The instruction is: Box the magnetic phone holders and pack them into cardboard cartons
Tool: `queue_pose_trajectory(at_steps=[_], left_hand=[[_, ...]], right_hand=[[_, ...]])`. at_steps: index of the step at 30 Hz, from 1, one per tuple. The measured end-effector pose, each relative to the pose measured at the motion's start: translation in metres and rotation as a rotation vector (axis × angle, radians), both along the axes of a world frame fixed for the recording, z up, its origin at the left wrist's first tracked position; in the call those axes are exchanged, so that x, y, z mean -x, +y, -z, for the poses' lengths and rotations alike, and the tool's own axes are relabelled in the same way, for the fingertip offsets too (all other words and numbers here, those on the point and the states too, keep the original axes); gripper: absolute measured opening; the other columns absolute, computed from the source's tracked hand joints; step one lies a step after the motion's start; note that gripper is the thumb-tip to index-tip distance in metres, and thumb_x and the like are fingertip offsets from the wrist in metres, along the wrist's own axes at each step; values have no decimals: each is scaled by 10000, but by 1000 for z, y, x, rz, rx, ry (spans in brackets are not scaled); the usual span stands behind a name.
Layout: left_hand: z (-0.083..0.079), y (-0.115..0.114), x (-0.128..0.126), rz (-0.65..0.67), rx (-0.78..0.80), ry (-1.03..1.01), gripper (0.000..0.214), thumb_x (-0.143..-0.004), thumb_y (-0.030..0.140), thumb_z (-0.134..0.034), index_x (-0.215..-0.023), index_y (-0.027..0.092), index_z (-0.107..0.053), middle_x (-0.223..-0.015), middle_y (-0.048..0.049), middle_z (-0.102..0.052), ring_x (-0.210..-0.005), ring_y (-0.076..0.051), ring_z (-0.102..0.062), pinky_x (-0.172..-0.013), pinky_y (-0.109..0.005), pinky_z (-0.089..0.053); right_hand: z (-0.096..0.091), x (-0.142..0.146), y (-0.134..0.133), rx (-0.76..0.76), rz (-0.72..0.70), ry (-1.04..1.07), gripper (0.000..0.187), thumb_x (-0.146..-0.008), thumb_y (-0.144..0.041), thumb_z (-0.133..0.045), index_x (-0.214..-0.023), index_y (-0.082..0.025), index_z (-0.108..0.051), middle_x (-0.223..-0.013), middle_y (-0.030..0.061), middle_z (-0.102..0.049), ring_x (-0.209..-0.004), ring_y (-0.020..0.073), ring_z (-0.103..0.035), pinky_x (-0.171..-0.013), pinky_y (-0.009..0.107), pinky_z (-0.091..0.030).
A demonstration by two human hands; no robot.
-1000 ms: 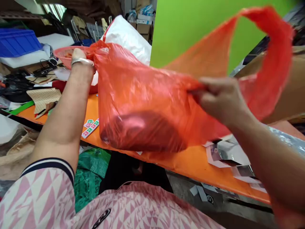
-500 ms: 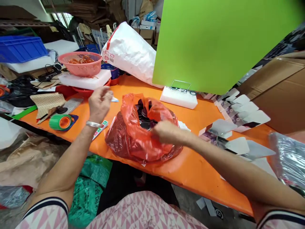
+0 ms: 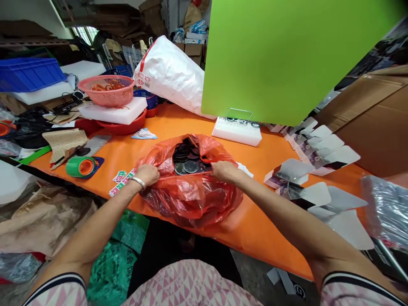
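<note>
A red plastic bag [image 3: 191,199] rests on the orange table in front of me, its mouth spread wide. Inside it lie several dark round discs [image 3: 190,166], some with a shiny face; what they are exactly I cannot tell. My left hand [image 3: 147,174], with a silver bangle at the wrist, is closed on the left side of the bag's rim. On the right side of the rim my right hand [image 3: 224,171] is closed as well. Between them the front edge of the bag is stretched nearly straight.
Left of the bag lie printed cards [image 3: 123,180] and a green tape roll [image 3: 80,167]. A pink colander [image 3: 110,95] stands on white foam at the back left. Opened small boxes [image 3: 296,174] line the right. A green board [image 3: 270,59] rises behind a white foam block [image 3: 236,131].
My left hand has come down from above the table's left side and taken hold of the bag's rim. The bag's mouth is now wider, with more discs showing.
</note>
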State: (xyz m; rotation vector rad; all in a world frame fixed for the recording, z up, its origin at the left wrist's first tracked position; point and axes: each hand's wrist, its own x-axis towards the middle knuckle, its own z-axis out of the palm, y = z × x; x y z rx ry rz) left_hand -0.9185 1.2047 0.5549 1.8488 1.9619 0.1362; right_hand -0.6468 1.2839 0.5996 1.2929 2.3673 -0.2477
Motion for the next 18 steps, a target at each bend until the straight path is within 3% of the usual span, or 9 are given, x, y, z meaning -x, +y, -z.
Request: queue_pose_trajectory(at_steps=[3, 6, 8, 11, 13, 15, 16, 18], left_hand=[[-16, -2, -6, 144, 87, 163, 226, -798, 206, -561, -666, 114, -718, -761, -192, -702, -796, -290, -666, -728, -361, -451], [-29, 17, -43, 293, -16, 92, 291, -861, 169, -474, -810, 114, -755, -848, -155, -731, -820, -236, -667, -731, -331, -438], [-32, 41, -67, 267, -81, -32, 366, -877, 141, -401, -951, 122, -760, -928, -120, -744, -875, -208, -667, -771, -305, -454], [-21, 78, -80, 185, -32, -73, 390, -864, 148, -408, -1070, 121, -738, -1021, -114, -737, -945, -213, -665, -810, -292, -491], [-7, 92, -74, 181, 35, -28, 362, -845, 215, -514, -1123, 93, -711, -1135, -168, -696, -1016, -257, -652, -845, -321, -508], [9, 95, -61, 187, 99, 14, 531, -747, 283, -690, -1234, 75, -649, -1278, -226, -609, -1139, -332, -600, -924, -379, -499], [16, 93, -53, 185, 134, 46, 687, -677, 288, -761, -1310, 77, -596, -1331, -247, -562, -1197, -374, -560, -965, -424, -483], [27, 89, -40, 161, 211, 133, 948, -581, 255, -830, -1441, 95, -465, -1390, -274, -495, -1262, -438, -495, -1019, -520, -436]], right_hand=[[4, -16, 13, 229, -96, -11, 309, -851, -443, -651, -960, -173, -753, -963, 109, -727, -885, 253, -679, -764, 315, -525], [-10, -9, 23, 316, -230, 118, 293, -816, -411, -662, -978, -185, -756, -947, 72, -730, -876, 229, -667, -775, 300, -517], [-16, 7, 34, 384, -255, 286, 374, -789, -399, -671, -1070, -164, -746, -1020, 80, -730, -935, 235, -660, -817, 298, -510], [-2, 34, 58, 709, -186, 520, 460, -808, -435, -635, -1154, -143, -721, -1078, 80, -722, -961, 219, -661, -828, 278, -517], [20, 47, 73, 630, -104, 499, 412, -861, -391, -568, -1136, -125, -722, -1069, 98, -717, -963, 214, -661, -835, 279, -518], [45, 54, 84, 356, -69, 394, 411, -847, -348, -606, -1182, -129, -701, -1156, 135, -681, -1082, 262, -628, -917, 322, -498], [56, 54, 88, 242, -65, 327, 491, -812, -347, -665, -1260, -147, -662, -1248, 154, -636, -1167, 305, -587, -967, 362, -479], [73, 50, 96, 167, -51, 189, 797, -724, -338, -770, -1460, -222, -487, -1477, 178, -452, -1310, 391, -474, -1035, 456, -442]])
